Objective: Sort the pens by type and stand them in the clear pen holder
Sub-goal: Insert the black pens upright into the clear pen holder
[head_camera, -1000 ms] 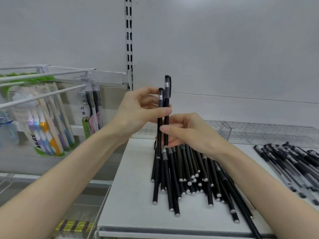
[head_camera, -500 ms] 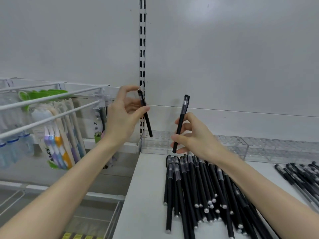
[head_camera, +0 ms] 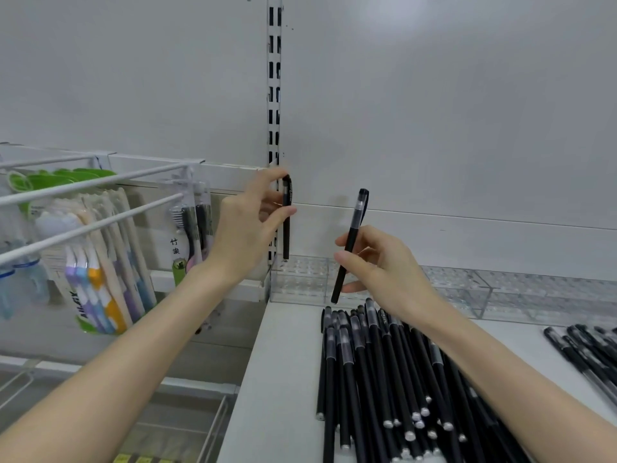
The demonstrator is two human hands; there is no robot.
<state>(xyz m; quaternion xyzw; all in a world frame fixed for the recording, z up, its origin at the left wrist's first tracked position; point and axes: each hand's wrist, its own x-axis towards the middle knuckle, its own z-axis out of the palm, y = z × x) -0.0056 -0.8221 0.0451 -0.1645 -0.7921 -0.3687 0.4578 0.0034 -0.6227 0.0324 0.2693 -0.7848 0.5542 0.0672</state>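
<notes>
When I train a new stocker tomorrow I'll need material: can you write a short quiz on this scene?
1. True or false: the left hand and right hand each pinch one pen.
2. The left pen is: A) upright at the holder's left end; B) dropped on the floor; C) hung on a rack hook.
3. Fill in: the right pen leans, while the pile of loose pens lies on the shelf, ____ the holder.

Key: 1 true; 2 A; 3 in front of.
</notes>
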